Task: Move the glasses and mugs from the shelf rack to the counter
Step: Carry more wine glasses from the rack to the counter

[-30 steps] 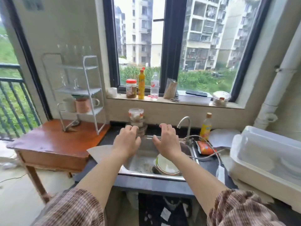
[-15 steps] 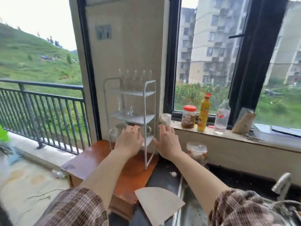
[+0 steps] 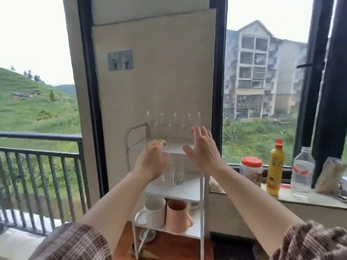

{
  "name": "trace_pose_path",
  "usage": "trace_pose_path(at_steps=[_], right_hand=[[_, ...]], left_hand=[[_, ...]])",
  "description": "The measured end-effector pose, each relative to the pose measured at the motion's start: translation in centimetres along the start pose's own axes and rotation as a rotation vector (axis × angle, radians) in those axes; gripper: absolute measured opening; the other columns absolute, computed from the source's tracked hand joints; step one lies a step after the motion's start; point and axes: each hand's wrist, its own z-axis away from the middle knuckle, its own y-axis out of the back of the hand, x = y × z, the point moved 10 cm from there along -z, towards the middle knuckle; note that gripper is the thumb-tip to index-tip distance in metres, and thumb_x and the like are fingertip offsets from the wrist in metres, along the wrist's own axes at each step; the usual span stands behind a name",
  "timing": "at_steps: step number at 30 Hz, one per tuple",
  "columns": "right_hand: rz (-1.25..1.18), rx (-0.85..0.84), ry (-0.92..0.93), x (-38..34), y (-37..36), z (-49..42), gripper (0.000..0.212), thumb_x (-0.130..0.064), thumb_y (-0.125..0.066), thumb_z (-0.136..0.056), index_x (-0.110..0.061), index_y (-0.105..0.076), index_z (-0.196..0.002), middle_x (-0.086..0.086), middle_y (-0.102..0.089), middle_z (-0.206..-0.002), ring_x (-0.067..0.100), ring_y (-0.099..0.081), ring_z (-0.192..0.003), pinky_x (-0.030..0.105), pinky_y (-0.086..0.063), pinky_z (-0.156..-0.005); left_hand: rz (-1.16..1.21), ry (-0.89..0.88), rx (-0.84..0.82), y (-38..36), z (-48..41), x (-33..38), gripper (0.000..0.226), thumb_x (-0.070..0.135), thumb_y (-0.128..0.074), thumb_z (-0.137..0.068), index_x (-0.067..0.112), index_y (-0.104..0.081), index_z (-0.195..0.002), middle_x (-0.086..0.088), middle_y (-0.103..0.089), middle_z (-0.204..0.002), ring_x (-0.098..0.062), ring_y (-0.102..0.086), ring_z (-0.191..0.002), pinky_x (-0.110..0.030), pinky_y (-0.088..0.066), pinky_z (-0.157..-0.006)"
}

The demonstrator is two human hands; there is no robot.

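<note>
Clear glasses [image 3: 173, 124] line the rack's [image 3: 185, 191] top tier. A white mug [image 3: 155, 212] and a pink mug [image 3: 176, 216] share its bottom tier.

One view only — a wide-angle camera worn on the person's head, looking forward and a little down. It faces the white shelf rack [image 3: 185, 190] squarely at 12 o'clock, near enough that the left hand [image 3: 152, 162] and right hand [image 3: 202, 149], forearms entering from the bottom edge, reach its top shelf. The balcony railing [image 3: 37, 136] lies at 9 o'clock, the windowsill [image 3: 309, 200] at 3 o'clock.
</note>
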Motion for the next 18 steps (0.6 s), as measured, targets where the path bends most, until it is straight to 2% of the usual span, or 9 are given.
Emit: trace_pose_path(at_steps=[6,12,16,18], right_hand=[[0.113,0.066,-0.082,1.6,-0.8,-7.1,0.054,-0.035,-0.06,-0.087,-0.009,-0.043,-0.131,0.012,-0.049,-0.128,0.028,-0.043,-0.115,0.042,-0.042,-0.092],[0.058,0.056,-0.301,6.6,-2.4,-11.1,0.059,-0.037,-0.066,-0.083,-0.012,-0.041,-0.13,0.008,-0.049,-0.128,0.025,-0.043,-0.118,0.043,-0.041,-0.098],[0.012,0.039,-0.382,9.3,-3.2,-12.9,0.06,-0.04,-0.066,-0.083,-0.012,-0.042,-0.13,0.004,-0.053,-0.128,0.024,-0.046,-0.118,0.04,-0.042,-0.097],[-0.023,0.004,-0.429,10.5,-3.9,-13.6,0.064,-0.042,-0.065,-0.083,-0.012,-0.04,-0.134,0.005,-0.054,-0.131,0.025,-0.046,-0.122,0.044,-0.042,-0.1]], left_hand=[[0.175,-0.079,0.03,-0.2,-8.9,-1.0,0.046,0.028,-0.052,-0.091,0.017,-0.045,-0.136,-0.01,-0.052,-0.134,-0.027,-0.05,-0.123,-0.037,-0.039,-0.099],[0.37,-0.13,0.051,-3.1,-14.1,0.2,0.05,0.026,-0.058,-0.089,0.017,-0.043,-0.137,-0.011,-0.054,-0.133,-0.028,-0.051,-0.119,-0.036,-0.039,-0.097],[0.159,-0.227,0.247,-2.3,-16.5,1.6,0.065,0.03,-0.061,-0.086,0.017,-0.034,-0.143,-0.004,-0.042,-0.142,-0.028,-0.029,-0.13,-0.039,-0.036,-0.101],[0.038,-0.281,0.26,-2.7,-17.5,2.4,0.067,0.034,-0.059,-0.086,0.018,-0.029,-0.144,-0.001,-0.032,-0.147,-0.026,-0.02,-0.132,-0.04,-0.03,-0.106]])
